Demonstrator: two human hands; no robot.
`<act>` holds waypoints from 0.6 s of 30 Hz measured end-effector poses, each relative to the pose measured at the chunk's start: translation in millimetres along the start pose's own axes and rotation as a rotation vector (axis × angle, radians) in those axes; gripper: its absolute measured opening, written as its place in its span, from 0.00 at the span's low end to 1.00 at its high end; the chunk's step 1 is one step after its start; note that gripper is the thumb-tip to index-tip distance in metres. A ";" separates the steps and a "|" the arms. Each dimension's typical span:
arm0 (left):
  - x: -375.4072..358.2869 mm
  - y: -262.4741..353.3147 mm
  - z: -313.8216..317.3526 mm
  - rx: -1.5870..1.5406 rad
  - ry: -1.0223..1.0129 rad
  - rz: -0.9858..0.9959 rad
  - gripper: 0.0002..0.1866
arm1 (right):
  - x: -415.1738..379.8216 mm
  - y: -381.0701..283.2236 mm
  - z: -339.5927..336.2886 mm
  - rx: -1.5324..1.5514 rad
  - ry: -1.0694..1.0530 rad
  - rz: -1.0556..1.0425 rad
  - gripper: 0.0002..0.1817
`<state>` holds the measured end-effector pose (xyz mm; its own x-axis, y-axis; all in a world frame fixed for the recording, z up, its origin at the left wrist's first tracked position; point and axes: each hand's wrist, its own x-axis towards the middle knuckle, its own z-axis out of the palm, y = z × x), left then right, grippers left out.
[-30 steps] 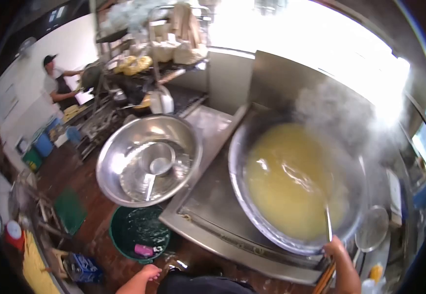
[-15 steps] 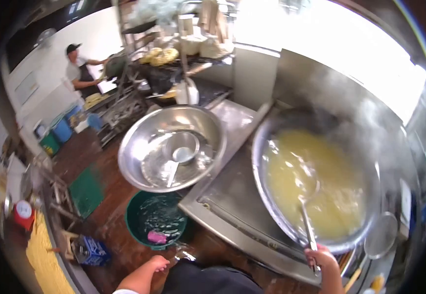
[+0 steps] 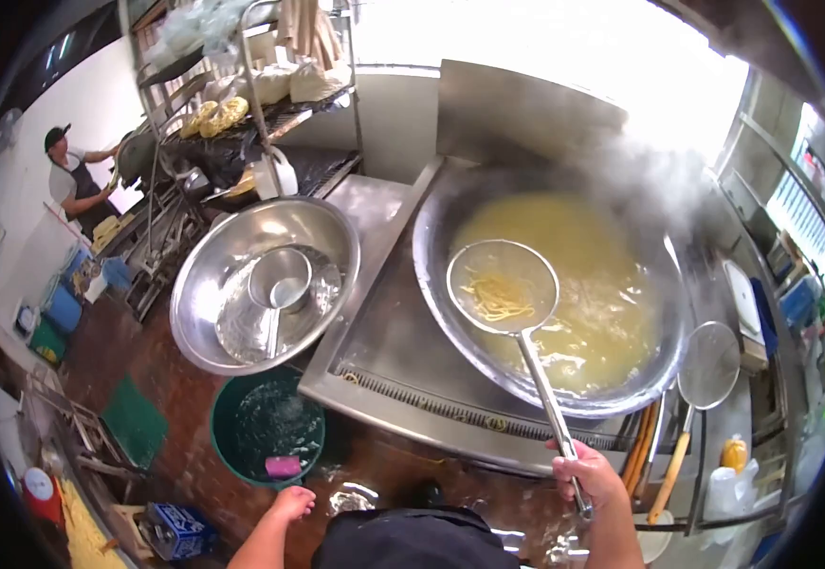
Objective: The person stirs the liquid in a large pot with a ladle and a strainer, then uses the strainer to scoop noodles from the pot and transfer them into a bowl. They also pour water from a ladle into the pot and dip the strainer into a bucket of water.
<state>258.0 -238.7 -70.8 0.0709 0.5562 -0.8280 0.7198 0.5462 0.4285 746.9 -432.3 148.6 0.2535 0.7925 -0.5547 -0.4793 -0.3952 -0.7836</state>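
In the head view, my right hand (image 3: 591,474) is wrapped round the long metal handle of a mesh skimmer (image 3: 504,248). A small heap of yellow noodles (image 3: 499,297) lies in its mesh. The skimmer is held over the left side of a large steaming pot (image 3: 457,339) of cloudy yellow liquid (image 3: 612,313). My left hand (image 3: 292,502) hangs low with its fingers curled and nothing visible in them. Nearest to it is a green tub (image 3: 226,446) of water, with a pink object (image 3: 283,466) in it.
A wide steel basin (image 3: 194,322) with a handled metal pot (image 3: 280,277) inside stands left of the cooker (image 3: 389,365). A second skimmer (image 3: 710,365) rests to the right. A loaded rack (image 3: 253,85) stands behind. At the far left, a co-worker (image 3: 81,175) stands at equipment.
The skimmer has come up out of the liquid and now carries noodles. My right hand still grips its handle. The camera view has turned to the right.
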 end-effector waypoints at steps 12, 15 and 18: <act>-26.0 -193.0 -7.1 -0.259 -0.195 0.131 0.18 | -80.6 42.5 153.0 -0.153 0.134 -0.112 0.21; -65.3 -183.3 -12.6 -0.376 -0.300 0.174 0.23 | -100.0 51.0 197.5 -0.184 0.081 -0.068 0.21; -125.9 -134.5 -27.0 -0.454 -0.460 0.389 0.25 | -107.3 66.9 229.6 -0.219 -0.049 -0.024 0.21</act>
<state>133.6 -365.3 -14.5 0.6151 0.4982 -0.6111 0.2358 0.6233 0.7456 494.7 -437.1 219.9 0.2194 0.8222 -0.5252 -0.2786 -0.4631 -0.8414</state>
